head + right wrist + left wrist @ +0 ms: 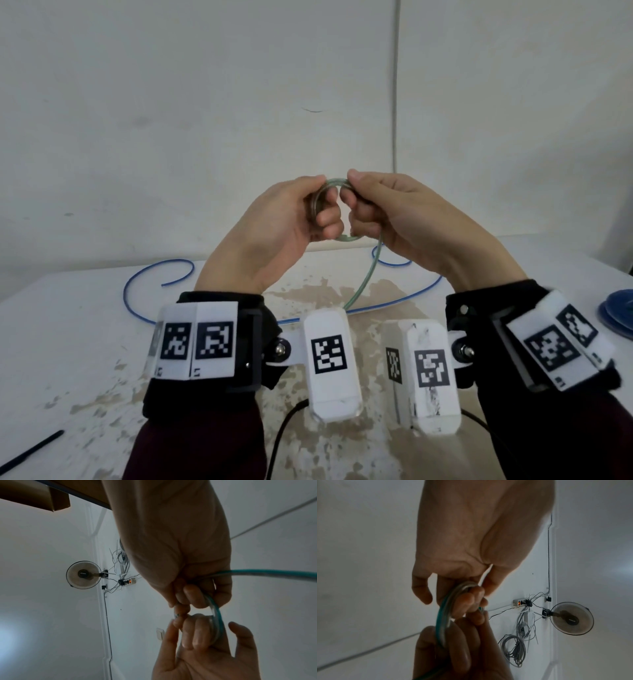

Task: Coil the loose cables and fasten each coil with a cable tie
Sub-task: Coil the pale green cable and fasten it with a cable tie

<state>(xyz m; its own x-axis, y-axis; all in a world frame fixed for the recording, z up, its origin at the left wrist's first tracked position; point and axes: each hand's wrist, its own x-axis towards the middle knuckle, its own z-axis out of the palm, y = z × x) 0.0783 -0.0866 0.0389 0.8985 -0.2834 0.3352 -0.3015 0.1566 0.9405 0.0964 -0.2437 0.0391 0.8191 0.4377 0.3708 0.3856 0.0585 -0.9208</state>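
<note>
A small coil of green translucent cable (333, 182) is held up above the table between both hands. My left hand (320, 200) grips the coil's left side, thumb on top and fingers curled through the loop. My right hand (354, 196) pinches its right side. The cable's loose tail (368, 270) hangs from the right hand down behind the wrists. In the left wrist view the coil (446, 612) runs across the left fingers (469, 601). The right wrist view has the tail (274, 573) leaving the right hand (193, 597) sideways. A black cable tie (30, 452) lies at the table's near left.
A long loose blue cable (137, 284) snakes across the stained white table (68, 342) under the hands. A wound blue coil (616, 313) sits at the right edge. A white wall rises just behind the table.
</note>
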